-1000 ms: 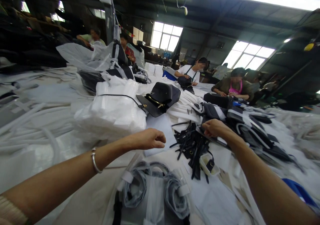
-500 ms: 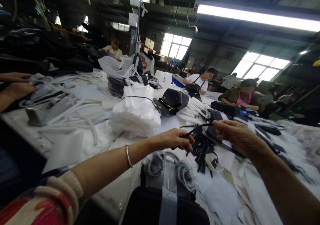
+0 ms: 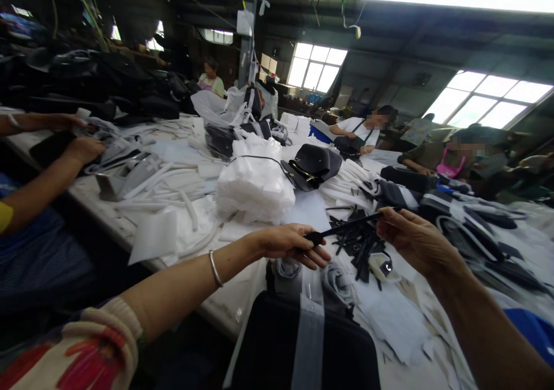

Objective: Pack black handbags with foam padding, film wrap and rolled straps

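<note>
A narrow black strap [image 3: 350,227] is stretched between my two hands. My left hand [image 3: 296,244] pinches its wider end between thumb and fingers. At the other end, the fingertips of my right hand [image 3: 415,237] grip the strap. Below it lies a pile of black straps [image 3: 361,250], some with small gold-coloured fittings. Nearest me stands a black bag [image 3: 272,344] with clear wrapping tape [image 3: 308,332] running down its middle and rolled, wrapped straps [image 3: 340,283] at its top.
A tied stack of white foam sheets [image 3: 255,188] stands mid-table, beside a black bag with a gold zip [image 3: 315,165]. White strips [image 3: 160,182] and packing sheets cover much of the table. A co-worker's hands [image 3: 82,147] handle wrapped straps at left; other people work across the table.
The strap is now pulled straighter, its wider end showing at my left hand. My view has shifted left, bringing more of the left co-worker's arms into sight.
</note>
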`<state>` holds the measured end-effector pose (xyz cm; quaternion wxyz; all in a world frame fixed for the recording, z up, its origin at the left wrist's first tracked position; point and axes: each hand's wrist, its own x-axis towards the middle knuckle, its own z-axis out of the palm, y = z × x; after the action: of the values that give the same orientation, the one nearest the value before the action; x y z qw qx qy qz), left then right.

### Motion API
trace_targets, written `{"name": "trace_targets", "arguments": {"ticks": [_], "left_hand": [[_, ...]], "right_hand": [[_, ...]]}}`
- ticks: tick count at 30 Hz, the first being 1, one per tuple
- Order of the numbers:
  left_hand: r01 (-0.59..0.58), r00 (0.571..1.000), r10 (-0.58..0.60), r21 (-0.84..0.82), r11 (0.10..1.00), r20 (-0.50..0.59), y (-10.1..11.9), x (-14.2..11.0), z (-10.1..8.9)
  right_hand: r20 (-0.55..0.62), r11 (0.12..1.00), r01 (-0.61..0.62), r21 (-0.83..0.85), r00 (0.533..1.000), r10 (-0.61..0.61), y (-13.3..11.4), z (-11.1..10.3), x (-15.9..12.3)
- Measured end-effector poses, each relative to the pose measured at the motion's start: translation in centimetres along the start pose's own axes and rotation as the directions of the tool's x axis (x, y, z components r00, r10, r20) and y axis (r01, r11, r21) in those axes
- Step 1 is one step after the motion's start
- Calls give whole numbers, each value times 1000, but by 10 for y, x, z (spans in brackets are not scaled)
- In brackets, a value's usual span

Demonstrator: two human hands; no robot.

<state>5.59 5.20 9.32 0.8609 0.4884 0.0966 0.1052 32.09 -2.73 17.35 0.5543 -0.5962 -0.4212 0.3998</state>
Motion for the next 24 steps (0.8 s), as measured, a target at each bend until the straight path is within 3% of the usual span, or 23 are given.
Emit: {"name": "trace_targets", "arguments": {"ticks": [4,8,10,12,14,15,17,20,22,24], "left_hand": [[29,999,-30,34,999,20,-4,5,-14],[64,988,-69,45,997,136,-8,7,-10],[62,987,-70,61,996,144,-9,9,-10],[45,996,-56,139,989,74,-9,15,-15],[29,998,-11,331,943,-56,-6,25,-24],[28,994,27,470,882,-109,-3,31,-29],[25,985,110,738,674,-135,3,46,-41],[4,990,131,948,319,-48,9,68,-57],[-2,997,71,982,190,-12,9,81,-65],[-7,1000,-7,988,154,8,7,89,-70]], "right_hand": [[-21,986,-59,154,998,63,-5,10,-9],[-119,968,-118,220,982,147,0,11,3],[-139,951,-142,276,973,186,5,9,9],[-132,940,-113,322,978,163,8,10,8],[-90,947,-60,314,992,93,9,13,-2],[-46,959,-47,281,997,62,9,16,-9],[115,988,-64,137,992,49,10,25,-26],[366,977,-106,-183,916,168,20,44,-43],[418,942,-123,-312,873,252,31,55,-47],[414,919,-137,-371,861,296,43,62,-47]]}}
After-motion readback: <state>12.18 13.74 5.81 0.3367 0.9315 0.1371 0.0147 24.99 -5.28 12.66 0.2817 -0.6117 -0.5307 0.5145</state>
